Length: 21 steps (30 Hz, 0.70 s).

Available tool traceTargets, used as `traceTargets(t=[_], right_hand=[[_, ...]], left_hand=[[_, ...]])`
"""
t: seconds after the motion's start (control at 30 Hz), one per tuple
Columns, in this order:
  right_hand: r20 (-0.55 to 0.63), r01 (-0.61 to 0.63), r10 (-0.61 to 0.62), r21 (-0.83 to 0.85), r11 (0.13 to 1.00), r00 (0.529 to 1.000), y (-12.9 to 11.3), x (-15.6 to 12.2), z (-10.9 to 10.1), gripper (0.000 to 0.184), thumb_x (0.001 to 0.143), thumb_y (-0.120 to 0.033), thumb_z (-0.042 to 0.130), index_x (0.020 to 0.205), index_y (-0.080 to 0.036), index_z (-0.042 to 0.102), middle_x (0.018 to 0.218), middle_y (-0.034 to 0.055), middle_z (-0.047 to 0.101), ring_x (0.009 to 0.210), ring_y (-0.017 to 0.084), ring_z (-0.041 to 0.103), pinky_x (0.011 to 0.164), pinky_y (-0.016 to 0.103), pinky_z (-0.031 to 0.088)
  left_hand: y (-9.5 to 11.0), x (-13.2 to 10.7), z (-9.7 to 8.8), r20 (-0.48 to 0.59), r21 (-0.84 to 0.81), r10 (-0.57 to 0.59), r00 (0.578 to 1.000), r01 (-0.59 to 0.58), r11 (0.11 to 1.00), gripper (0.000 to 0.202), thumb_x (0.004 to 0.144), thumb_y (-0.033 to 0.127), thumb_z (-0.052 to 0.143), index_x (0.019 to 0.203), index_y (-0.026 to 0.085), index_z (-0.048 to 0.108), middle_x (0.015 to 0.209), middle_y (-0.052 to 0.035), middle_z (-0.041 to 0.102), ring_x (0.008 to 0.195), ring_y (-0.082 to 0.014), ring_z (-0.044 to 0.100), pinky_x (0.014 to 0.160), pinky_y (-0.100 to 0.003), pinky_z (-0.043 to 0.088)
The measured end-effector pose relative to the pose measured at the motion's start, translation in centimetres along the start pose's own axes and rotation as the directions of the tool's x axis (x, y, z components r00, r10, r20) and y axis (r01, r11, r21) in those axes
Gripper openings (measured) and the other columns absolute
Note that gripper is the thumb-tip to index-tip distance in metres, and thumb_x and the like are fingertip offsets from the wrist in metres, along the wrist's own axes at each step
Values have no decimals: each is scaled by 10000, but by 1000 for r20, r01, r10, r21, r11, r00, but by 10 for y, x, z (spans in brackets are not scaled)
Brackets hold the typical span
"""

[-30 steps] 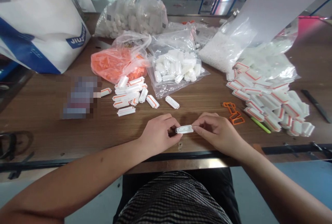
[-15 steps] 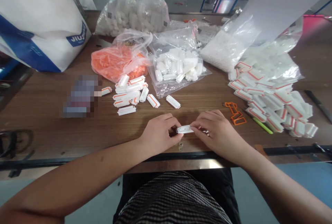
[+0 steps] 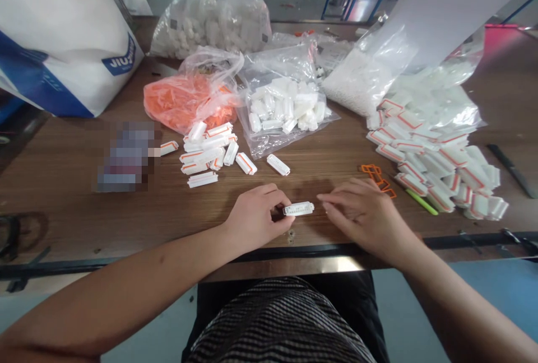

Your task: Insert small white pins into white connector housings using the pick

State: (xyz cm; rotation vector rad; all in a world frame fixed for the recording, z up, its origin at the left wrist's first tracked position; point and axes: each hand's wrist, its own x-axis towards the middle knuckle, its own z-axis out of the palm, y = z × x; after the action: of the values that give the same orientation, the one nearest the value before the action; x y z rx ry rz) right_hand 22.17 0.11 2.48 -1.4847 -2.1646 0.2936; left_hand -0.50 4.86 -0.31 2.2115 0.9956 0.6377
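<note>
Between thumb and fingers, my left hand (image 3: 257, 214) pinches one end of a small white plastic casing (image 3: 299, 209), whose face carries rows of small dark marks. My right hand (image 3: 361, 214) is off to the right of the casing, thumb and fingers apart, with nothing visible in it. Just beyond the right hand lie several thin orange rectangular frames (image 3: 372, 171). A single white casing (image 3: 278, 164) rests on the table ahead of my left hand. Farther left is a small pile of white casings with orange strips (image 3: 205, 153).
A large heap of orange-edged white casings (image 3: 445, 167) lies at right, beside a green pen (image 3: 421, 201). Behind are a bag of orange parts (image 3: 189, 99), a clear bag of white parts (image 3: 288, 105) and a bag of white granules (image 3: 357, 80). A blurred object (image 3: 128, 156) lies left.
My right hand has let go of the casing's right end and moved right, its fingers opening. My left hand keeps its hold. The view has shifted slightly.
</note>
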Motion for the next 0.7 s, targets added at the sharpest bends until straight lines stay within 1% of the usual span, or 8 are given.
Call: traceTargets(t=[0.07, 0.13, 0.23, 0.3, 0.4, 0.5, 0.6, 0.7], right_hand=[[-3, -76, 76, 2, 997, 997, 13, -6, -5, 155, 875, -251, 582, 826, -231, 727, 749, 19, 699, 738, 181, 621, 751, 366, 420], [60, -151, 152, -12, 988, 987, 22, -12, -8, 161, 856, -276, 609, 744, -241, 718, 705, 8, 687, 693, 176, 616, 718, 354, 416], [140, -234, 234, -13, 972, 962, 25, -20, -6, 194, 846, -323, 632, 688, -248, 714, 661, 4, 680, 647, 172, 603, 681, 339, 411], [135, -257, 259, -34, 966, 956, 21, -22, -2, 210, 845, -330, 634, 669, -246, 711, 650, 6, 679, 640, 173, 599, 671, 335, 409], [91, -259, 268, -99, 961, 959, 16, -23, 4, 236, 843, -303, 615, 630, -238, 692, 641, 11, 674, 640, 176, 595, 668, 338, 404], [69, -267, 276, -116, 957, 959, 14, -21, 5, 206, 803, -277, 618, 610, -234, 675, 604, 9, 652, 605, 174, 585, 633, 330, 406], [95, -332, 332, -11, 943, 939, 13, -17, 2, 149, 754, -251, 631, 610, -234, 666, 591, -2, 650, 572, 165, 585, 589, 312, 415], [83, -375, 367, 146, 915, 927, 5, -11, 1, 131, 768, -267, 632, 647, -239, 673, 637, -3, 676, 598, 162, 607, 615, 313, 441]], left_hand=[[0, 0, 0, 7, -4, 0, 1000, 0, 1000, 41, 769, 220, 675, 801, 196, 666, 755, 20, 603, 654, -110, 555, 635, -249, 450], [1, 0, -1, 19, 8, -4, 1000, 3, 1000, 41, 777, 225, 676, 802, 195, 665, 760, 18, 603, 664, -112, 557, 640, -252, 447], [1, 0, -1, 31, 19, -6, 999, 5, 1000, 50, 788, 234, 676, 808, 191, 658, 764, 16, 601, 674, -114, 559, 643, -257, 443], [0, 0, -1, 32, 9, 0, 999, -1, 1000, 51, 791, 232, 675, 812, 189, 657, 765, 15, 599, 679, -115, 561, 640, -257, 440], [0, 1, -1, 24, -4, 11, 1000, -11, 1000, 44, 790, 224, 673, 812, 189, 658, 769, 15, 600, 683, -113, 561, 640, -257, 441], [-1, 1, -1, 25, 5, 10, 1000, -10, 1000, 49, 793, 233, 666, 813, 190, 655, 772, 14, 604, 683, -114, 562, 647, -262, 444], [-1, 0, -1, 30, 3, 7, 1000, -8, 1000, 56, 794, 242, 661, 817, 191, 655, 777, 10, 607, 690, -120, 566, 649, -264, 445], [-1, 0, 0, 17, 1, 1, 1000, -1, 1000, 53, 780, 230, 671, 817, 194, 659, 774, 14, 605, 680, -118, 562, 645, -259, 449]])
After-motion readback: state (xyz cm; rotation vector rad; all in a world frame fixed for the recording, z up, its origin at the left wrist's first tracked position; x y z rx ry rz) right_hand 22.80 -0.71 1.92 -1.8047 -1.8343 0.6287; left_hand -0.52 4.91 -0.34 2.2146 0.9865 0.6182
